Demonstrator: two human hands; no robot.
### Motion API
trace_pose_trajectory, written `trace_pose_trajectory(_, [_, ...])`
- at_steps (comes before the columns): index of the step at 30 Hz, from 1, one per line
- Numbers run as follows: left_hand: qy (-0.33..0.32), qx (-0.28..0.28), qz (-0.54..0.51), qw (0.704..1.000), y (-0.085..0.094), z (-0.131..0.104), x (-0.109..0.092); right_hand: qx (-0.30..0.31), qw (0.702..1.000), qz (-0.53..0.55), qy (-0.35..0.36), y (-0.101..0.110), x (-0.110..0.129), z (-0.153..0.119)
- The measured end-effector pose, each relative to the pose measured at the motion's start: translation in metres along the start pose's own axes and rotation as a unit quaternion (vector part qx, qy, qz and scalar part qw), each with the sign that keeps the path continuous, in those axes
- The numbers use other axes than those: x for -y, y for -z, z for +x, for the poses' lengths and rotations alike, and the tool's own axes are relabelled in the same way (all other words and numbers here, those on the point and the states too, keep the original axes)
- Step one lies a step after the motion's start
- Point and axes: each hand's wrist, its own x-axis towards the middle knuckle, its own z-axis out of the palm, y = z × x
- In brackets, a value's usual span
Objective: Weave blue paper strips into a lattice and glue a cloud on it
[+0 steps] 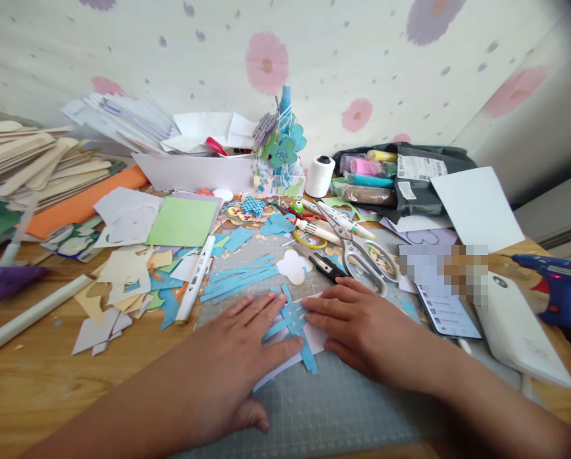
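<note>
Blue paper strips (295,322) cross over and under each other in a small woven patch, lying on a piece of white paper (316,339). My left hand (247,338) lies flat with fingers stretched over the left side of the patch. From the right, my right hand (362,322) rests its extended fingers on the strips' ends and the white paper. Parts of the strips are hidden under both hands. Just beyond lie loose blue strips (240,278) and a white flower-shaped paper cutout (293,266). A grey cutting mat (342,408) is underneath.
Scissors (362,255) and a box cutter (326,266) lie beyond my right hand. At right are a phone (448,312), a white power bank (519,331) and a blue glue gun (563,280). Paper scraps (127,274) and a marker (195,279) lie left.
</note>
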Motion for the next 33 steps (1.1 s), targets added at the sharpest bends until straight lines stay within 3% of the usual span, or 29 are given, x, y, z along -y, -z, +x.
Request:
trace_pose_trajectory(7, [0.005,-0.017,-0.021,1.000,0.008,-0.017,0.003,0.004,1.000,0.000,-0.007,0.001,0.000,-0.001])
trace_pose_trajectory(13, [0.010,-0.026,-0.034,0.999,0.001,-0.016,-0.005,-0.017,1.000,-0.006,0.001,0.003,0.000,0.000])
trace_pose_trajectory(22, [0.053,0.080,0.005,0.995,0.008,-0.003,-0.018,0.022,0.999,0.026,0.005,0.002,0.002,0.001])
trace_pose_trajectory(28, [0.053,0.082,0.018,0.995,0.011,0.000,-0.019,0.020,0.999,0.044,0.019,0.003,0.004,0.002])
trace_pose_trajectory(33, [0.046,0.051,0.026,0.997,0.013,-0.003,-0.019,0.020,0.998,0.053,0.019,0.003,0.001,0.002])
